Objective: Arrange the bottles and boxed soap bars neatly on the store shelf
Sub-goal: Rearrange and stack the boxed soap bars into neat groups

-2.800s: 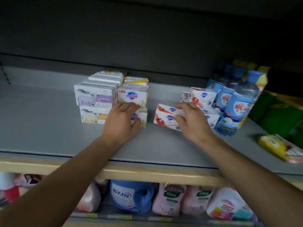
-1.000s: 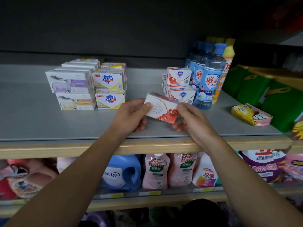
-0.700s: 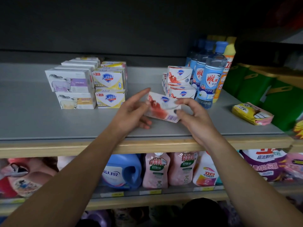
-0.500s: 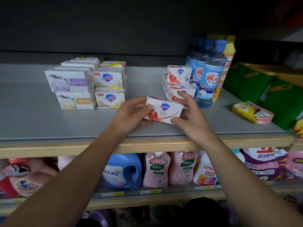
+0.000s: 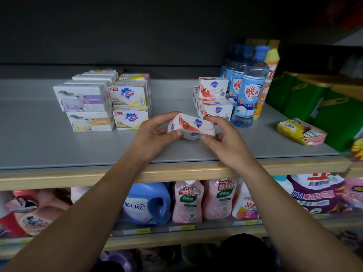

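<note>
Since half a second ago the red-and-white soap box [image 5: 191, 127] has been turned, so an end face and its long top now show. The left hand [image 5: 155, 135] pinches its left end between thumb and curled fingers; the right hand [image 5: 222, 136] pinches its right end the same way. The box sits between both hands, held just above the grey shelf [image 5: 39, 146]. It carries a blue shield logo. The yellow boxes [image 5: 128, 106] to the left read "Safeguard"; a white box [image 5: 90, 121] reads "SOAP". Blue bottles [image 5: 248, 89] stand right of the stacked red-and-white boxes [image 5: 214, 99].
</note>
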Tool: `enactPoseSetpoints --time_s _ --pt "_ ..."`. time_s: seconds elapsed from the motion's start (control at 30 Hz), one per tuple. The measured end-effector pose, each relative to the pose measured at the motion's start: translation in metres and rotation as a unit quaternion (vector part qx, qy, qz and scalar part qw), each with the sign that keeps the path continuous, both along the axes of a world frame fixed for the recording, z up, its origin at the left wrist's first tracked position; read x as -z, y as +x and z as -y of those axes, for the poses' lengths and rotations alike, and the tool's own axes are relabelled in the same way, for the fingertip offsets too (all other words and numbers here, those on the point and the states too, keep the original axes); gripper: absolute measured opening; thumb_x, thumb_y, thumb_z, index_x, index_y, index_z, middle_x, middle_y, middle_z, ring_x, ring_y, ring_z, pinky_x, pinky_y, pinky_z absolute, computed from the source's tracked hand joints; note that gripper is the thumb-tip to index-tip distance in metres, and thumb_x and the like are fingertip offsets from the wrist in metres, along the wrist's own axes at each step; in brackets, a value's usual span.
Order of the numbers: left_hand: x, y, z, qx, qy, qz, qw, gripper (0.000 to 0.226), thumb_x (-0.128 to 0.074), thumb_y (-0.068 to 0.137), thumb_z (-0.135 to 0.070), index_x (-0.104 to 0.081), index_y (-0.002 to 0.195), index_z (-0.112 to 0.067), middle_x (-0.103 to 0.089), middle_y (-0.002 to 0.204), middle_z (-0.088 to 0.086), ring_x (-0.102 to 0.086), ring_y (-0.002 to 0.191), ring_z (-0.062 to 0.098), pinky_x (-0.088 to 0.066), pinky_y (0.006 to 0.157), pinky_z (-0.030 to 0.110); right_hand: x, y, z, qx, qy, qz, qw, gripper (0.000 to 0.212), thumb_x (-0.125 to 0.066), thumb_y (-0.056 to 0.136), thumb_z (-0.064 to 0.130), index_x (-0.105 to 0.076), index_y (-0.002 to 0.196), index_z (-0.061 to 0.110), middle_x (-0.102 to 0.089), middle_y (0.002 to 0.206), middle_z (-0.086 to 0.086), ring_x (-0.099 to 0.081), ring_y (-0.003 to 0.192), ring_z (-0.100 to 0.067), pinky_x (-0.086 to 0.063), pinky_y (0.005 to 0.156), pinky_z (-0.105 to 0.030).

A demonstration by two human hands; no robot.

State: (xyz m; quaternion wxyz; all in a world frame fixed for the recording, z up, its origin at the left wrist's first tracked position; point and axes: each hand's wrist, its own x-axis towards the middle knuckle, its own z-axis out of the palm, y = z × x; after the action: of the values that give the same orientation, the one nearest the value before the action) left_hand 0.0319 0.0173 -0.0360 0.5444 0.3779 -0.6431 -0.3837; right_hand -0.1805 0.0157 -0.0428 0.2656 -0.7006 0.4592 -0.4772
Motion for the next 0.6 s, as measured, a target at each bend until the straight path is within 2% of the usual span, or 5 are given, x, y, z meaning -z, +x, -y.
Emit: enactPoseSetpoints --time_s 0.13,0.23,0.33,0.43,0.6 --pt "-0.001 -0.005 0.003 -0.030 0.008 0.007 0.999 0.027 -0.074 0.080 -0.001 -0.068 0.105 -0.011 -0.073 0.106 0.008 -0.069 0.101 0.026 -0.057 0.086 0.038 0.002 0.001 0.003 0.027 0.007 0.022 0.999 0.042 -0.067 0.090 0.011 -0.057 0.128 0.026 -0.064 0.108 0.014 -0.059 0.065 -0.003 -0.046 0.061 -0.012" --pt "-0.003 -0.011 0.006 -0.068 -0.020 0.140 0.988 0.045 -0.080 0.076 -0.007 -0.063 0.117 -0.017 -0.069 0.108 0.002 -0.068 0.096 0.017 -0.056 0.085 0.030 -0.001 0.002 0.004 0.030 0.016 0.020 0.999 0.037 -0.067 0.091 0.012 -0.058 0.124 0.024 -0.067 0.103 0.008 -0.065 0.064 0.002 -0.045 0.059 -0.010" --pt "-0.009 -0.012 0.011 -0.109 -0.059 0.245 0.962 0.040 -0.079 0.078 -0.015 -0.067 0.116 -0.024 -0.070 0.104 -0.006 -0.068 0.087 0.011 -0.053 0.080 0.018 -0.006 -0.004 0.008 0.050 0.007 -0.071 0.996 0.044 -0.066 0.092 0.028 -0.052 0.133 0.024 -0.063 0.126 0.002 -0.068 0.097 -0.014 -0.053 0.085 -0.027" --pt "-0.019 -0.010 0.021 -0.141 -0.071 0.266 0.951 0.038 -0.077 0.080 -0.017 -0.067 0.116 -0.023 -0.068 0.100 -0.008 -0.064 0.082 0.004 -0.044 0.068 0.001 -0.009 -0.029 0.017 0.105 0.013 -0.216 0.971 0.053 -0.056 0.093 0.049 -0.047 0.140 0.026 -0.049 0.143 0.002 -0.051 0.124 -0.022 -0.044 0.101 -0.037" --pt "-0.039 -0.026 0.047 -0.184 -0.062 0.248 0.949 0.038 -0.070 0.087 -0.024 -0.061 0.124 -0.025 -0.061 0.109 -0.010 -0.064 0.090 0.007 -0.050 0.063 0.007 0.001 -0.061 0.026 0.110 0.066 -0.434 0.892 0.064 -0.037 0.094 0.065 -0.045 0.141 0.023 -0.043 0.147 -0.001 -0.038 0.134 -0.025 -0.033 0.108 -0.037"
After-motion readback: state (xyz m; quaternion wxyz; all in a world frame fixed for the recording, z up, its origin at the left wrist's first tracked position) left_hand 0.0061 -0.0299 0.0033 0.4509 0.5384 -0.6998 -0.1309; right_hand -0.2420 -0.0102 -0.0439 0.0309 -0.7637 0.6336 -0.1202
